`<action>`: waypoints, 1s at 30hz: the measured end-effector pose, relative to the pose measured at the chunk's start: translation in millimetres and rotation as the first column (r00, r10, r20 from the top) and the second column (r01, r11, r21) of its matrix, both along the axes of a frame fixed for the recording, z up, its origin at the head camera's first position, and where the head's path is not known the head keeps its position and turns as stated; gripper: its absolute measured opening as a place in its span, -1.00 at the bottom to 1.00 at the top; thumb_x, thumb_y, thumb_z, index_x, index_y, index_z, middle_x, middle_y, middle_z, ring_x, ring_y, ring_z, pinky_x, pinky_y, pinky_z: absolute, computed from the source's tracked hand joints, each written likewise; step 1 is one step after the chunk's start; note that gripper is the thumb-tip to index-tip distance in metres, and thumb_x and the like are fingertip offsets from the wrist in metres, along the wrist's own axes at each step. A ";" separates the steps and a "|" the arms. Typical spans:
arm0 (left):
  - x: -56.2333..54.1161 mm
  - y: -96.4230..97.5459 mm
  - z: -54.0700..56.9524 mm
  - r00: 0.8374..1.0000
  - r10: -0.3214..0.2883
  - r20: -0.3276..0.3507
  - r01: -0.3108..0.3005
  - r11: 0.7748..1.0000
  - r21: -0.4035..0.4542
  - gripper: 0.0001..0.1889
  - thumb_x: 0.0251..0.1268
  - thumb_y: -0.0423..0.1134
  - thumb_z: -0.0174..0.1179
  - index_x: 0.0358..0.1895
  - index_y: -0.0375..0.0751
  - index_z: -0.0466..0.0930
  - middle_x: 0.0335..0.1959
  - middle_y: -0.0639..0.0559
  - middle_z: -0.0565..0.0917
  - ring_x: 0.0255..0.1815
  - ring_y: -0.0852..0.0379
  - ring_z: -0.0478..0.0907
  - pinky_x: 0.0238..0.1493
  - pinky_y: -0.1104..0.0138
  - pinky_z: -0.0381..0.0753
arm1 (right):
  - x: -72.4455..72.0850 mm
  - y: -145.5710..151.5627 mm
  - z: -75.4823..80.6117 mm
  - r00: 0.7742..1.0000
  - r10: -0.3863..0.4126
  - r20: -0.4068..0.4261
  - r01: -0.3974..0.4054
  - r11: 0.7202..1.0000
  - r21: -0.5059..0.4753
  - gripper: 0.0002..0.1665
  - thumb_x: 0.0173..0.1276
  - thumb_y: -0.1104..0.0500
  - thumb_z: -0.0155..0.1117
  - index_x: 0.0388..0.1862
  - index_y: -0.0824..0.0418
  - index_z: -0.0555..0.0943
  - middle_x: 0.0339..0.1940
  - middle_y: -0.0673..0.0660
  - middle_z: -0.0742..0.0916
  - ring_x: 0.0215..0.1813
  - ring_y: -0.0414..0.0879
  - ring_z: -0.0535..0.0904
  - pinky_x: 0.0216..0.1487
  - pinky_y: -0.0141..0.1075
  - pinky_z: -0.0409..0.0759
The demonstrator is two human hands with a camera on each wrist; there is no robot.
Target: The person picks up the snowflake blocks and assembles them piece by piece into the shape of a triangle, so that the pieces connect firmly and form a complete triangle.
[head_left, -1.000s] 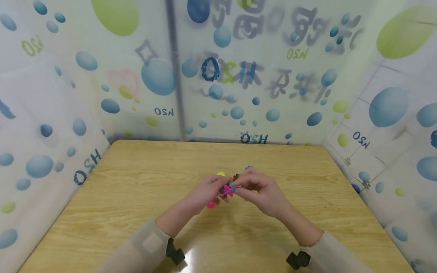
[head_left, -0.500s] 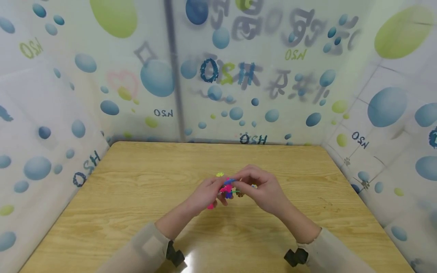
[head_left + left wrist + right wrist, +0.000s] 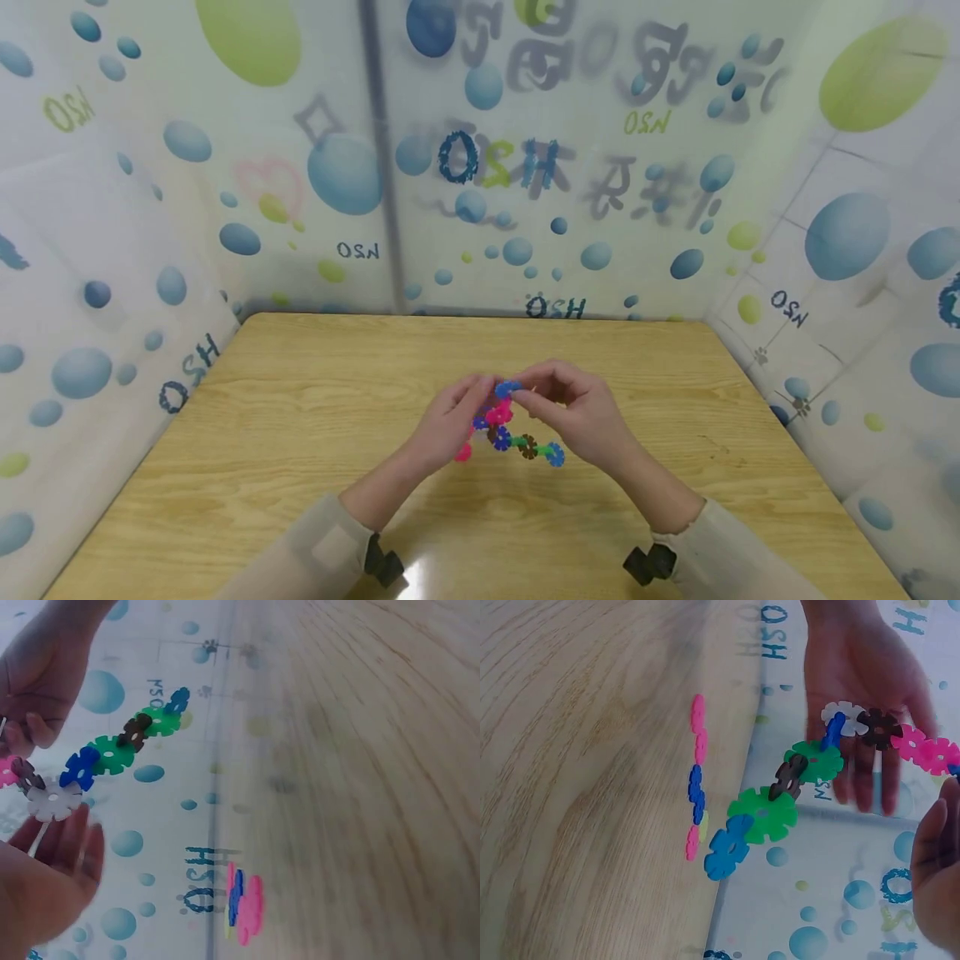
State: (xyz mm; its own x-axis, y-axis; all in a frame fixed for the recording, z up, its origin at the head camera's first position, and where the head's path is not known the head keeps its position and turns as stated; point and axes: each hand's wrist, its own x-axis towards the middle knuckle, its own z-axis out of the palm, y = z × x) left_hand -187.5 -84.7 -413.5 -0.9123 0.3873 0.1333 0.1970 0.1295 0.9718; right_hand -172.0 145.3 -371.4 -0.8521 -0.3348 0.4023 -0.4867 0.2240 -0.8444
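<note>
A chain of notched plastic snowflake discs (image 3: 763, 815) runs through blue, green, brown, white and pink pieces. In the head view, my right hand (image 3: 573, 412) pinches a blue disc (image 3: 507, 389) at its upper end between thumb and forefinger. Thumb and forefinger of my left hand (image 3: 450, 429) meet beside that disc, holding the chain near the pink discs (image 3: 499, 412). The other left fingers extend behind the white disc (image 3: 845, 718) in the right wrist view. From there the chain's long tail slants to another blue disc (image 3: 555, 454), below the right hand.
A second row of pink, blue and yellow discs (image 3: 697, 793) lies on the wooden table (image 3: 330, 375), partly hidden under the left hand in the head view. Printed curtains (image 3: 570, 250) surround the table's back and sides. Small black devices (image 3: 651, 565) sit at both wrists.
The chain's tail has swung from behind the right hand to below it, toward the viewer. The blue disc at the fingertips has risen. The left fingertips have moved up beside it.
</note>
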 end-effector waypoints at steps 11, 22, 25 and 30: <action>10.4 2.0 8.4 0.984 -0.061 -0.169 0.086 0.985 0.148 -0.71 0.72 -0.19 0.21 0.34 -0.08 0.63 0.14 -0.19 0.75 -0.04 -0.01 0.70 -0.09 0.36 0.77 | -2.2 -1.8 -1.1 0.999 -0.035 0.027 0.036 0.998 -0.045 -0.90 0.51 0.25 0.51 -0.05 0.12 0.79 -0.15 0.08 0.77 -0.32 -0.02 0.66 -0.28 -0.33 0.68; 12.5 -9.1 13.0 0.976 0.042 -0.212 -0.005 0.986 0.168 -0.82 0.75 -0.23 0.16 0.15 -0.19 0.68 -0.10 -0.28 0.79 -0.17 0.07 0.81 -0.10 0.14 0.87 | -21.0 2.3 -6.6 0.991 -0.060 0.116 0.057 0.998 0.035 -0.84 0.67 0.02 0.35 -0.01 0.04 0.79 -0.29 0.12 0.70 -0.29 0.13 0.60 -0.33 -0.29 0.62; 13.9 -12.8 13.5 0.981 0.047 -0.190 -0.010 0.981 0.192 -0.83 0.74 -0.24 0.17 0.13 -0.21 0.68 -0.19 -0.15 0.79 -0.24 -0.02 0.77 -0.24 0.26 0.81 | -41.4 7.8 -21.2 0.975 -0.076 0.211 0.051 0.991 0.122 -0.75 0.67 -0.08 0.34 0.03 0.03 0.79 -0.26 0.13 0.72 -0.21 0.20 0.63 -0.31 -0.22 0.63; 13.9 -16.0 11.8 0.986 0.038 -0.162 0.003 0.970 0.242 -0.84 0.73 -0.26 0.19 0.10 -0.26 0.67 -0.26 0.06 0.78 -0.31 0.03 0.73 -0.35 0.38 0.71 | -77.0 12.8 -52.4 0.943 -0.083 0.322 -0.011 0.960 0.279 -0.66 0.67 -0.07 0.35 0.15 0.13 0.77 -0.03 0.22 0.79 -0.04 0.21 0.67 -0.08 -0.06 0.71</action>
